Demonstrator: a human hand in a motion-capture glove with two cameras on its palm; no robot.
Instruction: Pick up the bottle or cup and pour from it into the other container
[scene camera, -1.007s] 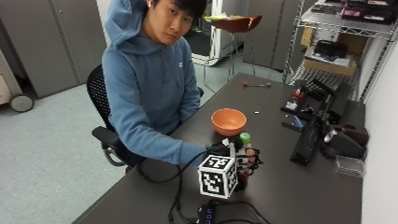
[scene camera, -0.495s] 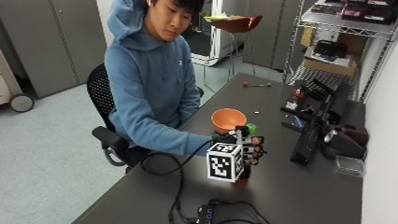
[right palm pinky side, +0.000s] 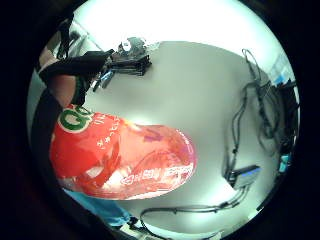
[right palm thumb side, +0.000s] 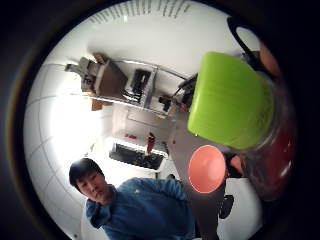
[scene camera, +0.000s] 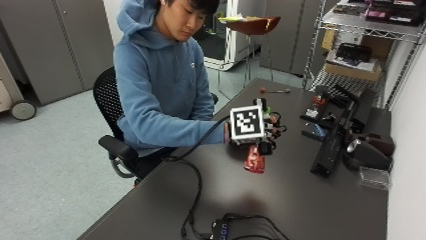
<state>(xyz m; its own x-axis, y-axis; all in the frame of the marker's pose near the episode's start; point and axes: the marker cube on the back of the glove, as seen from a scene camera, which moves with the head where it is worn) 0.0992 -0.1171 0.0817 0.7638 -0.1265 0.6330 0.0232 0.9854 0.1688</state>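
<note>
One bottle (scene camera: 255, 159), red-labelled with a green cap (right palm thumb side: 229, 100), hangs lifted off the table (scene camera: 293, 195) in the gloved right hand (scene camera: 265, 131), whose fingers curl round its upper body just below the cap. It looks like thin clear plastic: light, slightly yielding, probably slick on the label, so a hold around the middle seems safest for tipping. An orange bowl (right palm thumb side: 206, 169) sits just beyond the cap in the thumb-side palm view. Cables (scene camera: 193, 200) lie on the near side, black gear (scene camera: 333, 145) crowds the wall side; open table lies beneath the bottle.
</note>
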